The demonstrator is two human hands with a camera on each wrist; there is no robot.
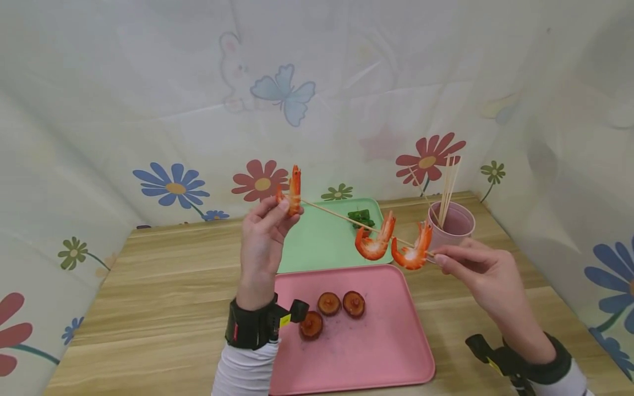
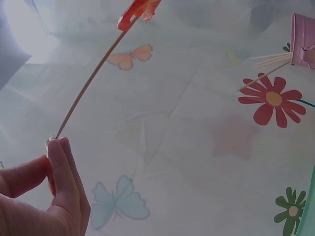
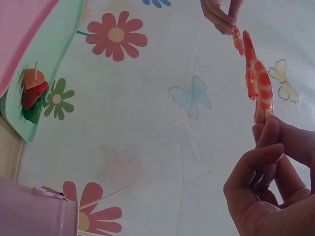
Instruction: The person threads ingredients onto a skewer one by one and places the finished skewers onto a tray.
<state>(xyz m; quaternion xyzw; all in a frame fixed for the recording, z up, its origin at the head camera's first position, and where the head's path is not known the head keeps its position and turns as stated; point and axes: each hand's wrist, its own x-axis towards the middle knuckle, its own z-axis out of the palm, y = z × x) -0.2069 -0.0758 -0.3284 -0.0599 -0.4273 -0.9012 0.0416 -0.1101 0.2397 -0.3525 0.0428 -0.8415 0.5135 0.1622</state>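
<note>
My left hand [image 1: 264, 231] pinches an orange shrimp [image 1: 294, 190] between thumb and fingers, at the left end of a thin wooden skewer [image 1: 329, 211]. Two more curled shrimps sit on that skewer toward its right end, one shrimp [image 1: 375, 245] a little left of the other shrimp [image 1: 413, 250]. The skewer's right end is pinched by the thumb and fingertips of my right hand [image 1: 487, 275], close beside the outermost shrimp. In the left wrist view the skewer [image 2: 88, 83] runs from the left fingertips up to a shrimp [image 2: 135, 14]. Both hands hold it raised over the trays.
A pink tray [image 1: 386, 341] bears three brown mushroom caps [image 1: 329, 303]. Behind it lies a green tray [image 1: 317, 247] with green and red pieces [image 1: 361, 219] on a stick. A pink bucket [image 1: 458, 220] at the back right holds several bare skewers [image 1: 448, 187].
</note>
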